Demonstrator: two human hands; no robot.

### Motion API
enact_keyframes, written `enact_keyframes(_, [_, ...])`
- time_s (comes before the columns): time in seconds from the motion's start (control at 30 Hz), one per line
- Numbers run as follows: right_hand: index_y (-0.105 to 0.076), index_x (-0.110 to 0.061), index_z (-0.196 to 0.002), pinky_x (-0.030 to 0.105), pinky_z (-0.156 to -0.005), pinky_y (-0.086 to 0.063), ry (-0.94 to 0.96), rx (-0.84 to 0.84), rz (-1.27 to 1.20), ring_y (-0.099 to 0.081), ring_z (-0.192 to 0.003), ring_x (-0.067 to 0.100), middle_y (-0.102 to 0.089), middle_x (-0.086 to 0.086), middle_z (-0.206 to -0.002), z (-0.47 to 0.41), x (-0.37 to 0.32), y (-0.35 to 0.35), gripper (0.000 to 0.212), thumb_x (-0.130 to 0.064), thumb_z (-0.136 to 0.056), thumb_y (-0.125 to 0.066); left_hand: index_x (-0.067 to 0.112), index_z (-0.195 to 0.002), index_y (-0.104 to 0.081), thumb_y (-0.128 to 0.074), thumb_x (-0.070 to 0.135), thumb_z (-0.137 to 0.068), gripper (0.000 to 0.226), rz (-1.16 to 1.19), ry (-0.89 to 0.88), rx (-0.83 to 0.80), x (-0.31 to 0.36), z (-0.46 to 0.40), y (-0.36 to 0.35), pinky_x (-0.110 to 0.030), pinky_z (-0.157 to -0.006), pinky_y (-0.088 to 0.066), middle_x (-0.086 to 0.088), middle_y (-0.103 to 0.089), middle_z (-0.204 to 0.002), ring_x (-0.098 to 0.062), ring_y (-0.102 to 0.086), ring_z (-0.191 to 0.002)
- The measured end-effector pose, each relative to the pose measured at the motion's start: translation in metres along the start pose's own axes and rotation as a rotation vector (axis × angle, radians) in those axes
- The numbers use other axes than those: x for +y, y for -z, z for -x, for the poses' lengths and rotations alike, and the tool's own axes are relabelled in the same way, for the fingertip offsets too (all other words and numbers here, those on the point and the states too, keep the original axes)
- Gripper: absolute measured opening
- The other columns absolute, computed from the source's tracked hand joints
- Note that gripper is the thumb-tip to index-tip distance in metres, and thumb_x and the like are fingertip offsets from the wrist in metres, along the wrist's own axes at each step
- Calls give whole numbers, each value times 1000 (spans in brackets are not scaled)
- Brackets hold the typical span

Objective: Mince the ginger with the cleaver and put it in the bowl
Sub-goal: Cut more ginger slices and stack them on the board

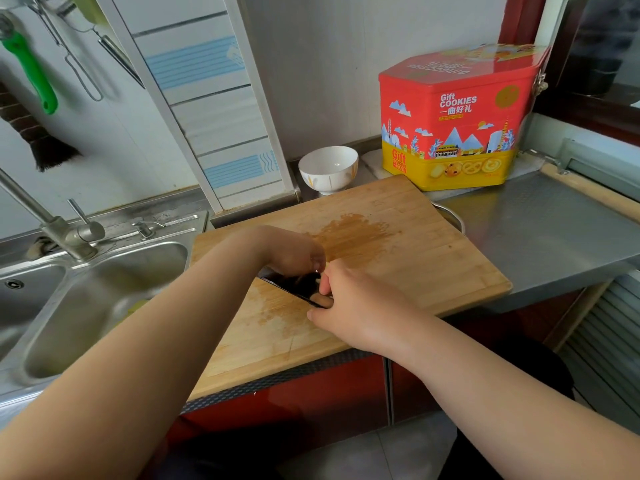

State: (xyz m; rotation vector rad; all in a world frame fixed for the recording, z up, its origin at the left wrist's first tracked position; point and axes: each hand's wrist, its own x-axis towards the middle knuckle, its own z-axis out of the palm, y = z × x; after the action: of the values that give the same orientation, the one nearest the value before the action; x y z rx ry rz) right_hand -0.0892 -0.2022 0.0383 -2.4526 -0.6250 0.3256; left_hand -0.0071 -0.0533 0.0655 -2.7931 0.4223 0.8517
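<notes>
Cleaver lying on the wooden cutting board, left hand curled over its far edge, right hand pinching pale ginger at the blade's near edge, white bowl far behind, cookie tin far right, sink left.

Two bare forearms, no sleeves, no watch, bracelet or rings visible. Left hand and right hand uncovered, without gloves; nails short and plain where visible. Dark, seemingly black clothing at the lower edge of view, between and beneath the arms, details unclear.
</notes>
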Motion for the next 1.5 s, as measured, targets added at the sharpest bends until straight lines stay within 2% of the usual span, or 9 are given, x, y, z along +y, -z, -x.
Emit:
enact_keyframes(0.2, [-46,-15,-122,24,-50,-32,22,19,62,-38,-59,4,-40,-13,-74,3,-2,-1,40,-40,-94,-59,21,-110,-66,-38,0,-93,38,290,-78,232,-12,19,13,-23,-90,-43,9,-64,-111,-8,-57,-102])
enact_keyframes(0.3, [-41,-15,-131,28,-55,-38,25,32,75,-46,-68,10,-43,-13,-78,1,-1,1,48,-39,-94,-59,27,-100,-69,-39,-3,-91,43,402,-186,145,-10,39,17,-21,-81,-50,13,-66,-96,-5,-60,-92])
enact_keyframes(0.5, [-44,-12,-123,30,-55,-40,18,70,73,-46,-63,9,-43,-12,-73,-2,-1,0,41,-36,-94,-59,42,-87,-53,-41,8,-95,37,223,-205,135,5,29,3,-27,-83,-43,14,-62,-98,-6,-56,-91])
enact_keyframes(0.7, [-41,-11,-133,34,-66,-43,48,65,138,-54,-68,16,-55,-6,-81,0,-2,-6,50,-38,-95,-59,21,-120,-56,-38,9,-97,31,108,-73,161,5,9,-2,-28,-92,-38,3,-53,-119,-13,-50,-102])
enact_keyframes(0.9, [-44,-12,-121,33,-61,-48,79,97,189,-63,-77,21,-65,0,-92,0,2,-10,39,-34,-93,-61,24,-92,-64,-38,-7,-83,42,253,-93,229,0,26,6,-21,-79,-41,11,-64,-95,-7,-59,-93])
enact_keyframes(1.07, [-44,-10,-124,31,-53,-40,90,101,192,-54,-69,21,-65,2,-93,-2,1,-15,40,-31,-94,-60,28,-110,-63,-44,4,-94,34,252,-159,132,11,24,-2,-16,-84,-39,15,-60,-111,2,-52,-98])
enact_keyframes(1.27, [-46,-11,-118,30,-48,-38,103,85,199,-56,-66,21,-61,0,-85,-2,-2,-17,34,-29,-93,-60,18,-127,-58,-45,5,-94,37,165,-113,138,14,5,-5,-28,-96,-40,1,-54,-124,-12,-49,-106])
enact_keyframes(1.37, [-47,-12,-115,33,-57,-47,95,65,161,-61,-73,20,-63,0,-91,0,1,-11,33,-31,-92,-61,20,-120,-62,-41,2,-93,39,229,-74,423,6,4,-1,-34,-96,-43,0,-58,-117,-13,-51,-104])
enact_keyframes(1.5, [-43,-20,-111,27,-53,-38,35,64,12,-49,-66,8,-52,-10,-83,0,10,7,32,-38,-92,-61,13,-110,-63,-47,5,-93,24,387,-139,1340,-2,31,6,-30,-83,-48,0,-57,-103,-15,-55,-91])
